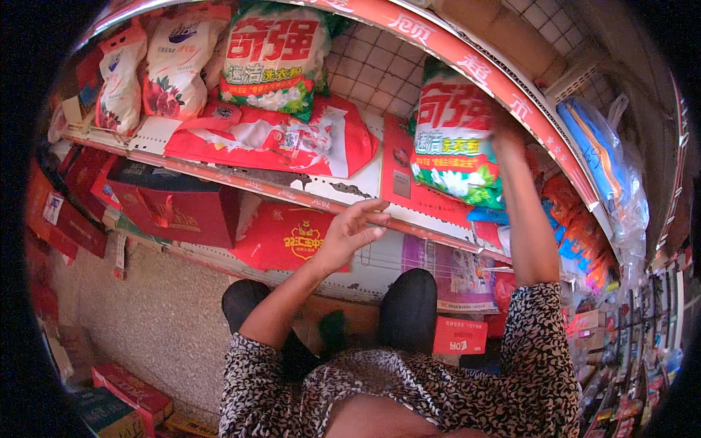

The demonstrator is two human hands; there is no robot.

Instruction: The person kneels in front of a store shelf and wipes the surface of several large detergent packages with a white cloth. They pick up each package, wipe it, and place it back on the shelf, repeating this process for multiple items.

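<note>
My right hand (pixel 501 117) is blurred at the upper right side of a green and white bag of laundry powder (pixel 457 142); whether its fingers grip the bag cannot be made out. The bag stands on a red flat package (pixel 400 164) on the shelf. My left hand (pixel 358 227) holds nothing, its fingers apart, in front of the shelf's front edge. A similar laundry powder bag (pixel 268 60) stands further left, behind a red and white bag (pixel 279 137) lying flat. Two white bags with pomegranate pictures, one larger (pixel 175 71) and one smaller (pixel 118 85), stand at the far left.
An upper shelf's red edge strip (pixel 476 60) curves overhead. On the lower shelf are a dark red box (pixel 181 208), a red printed bag (pixel 285 235) and a purple package (pixel 446 268). Blue plastic-wrapped goods (pixel 597 148) hang at the right. Red cartons (pixel 134 391) lie on the floor.
</note>
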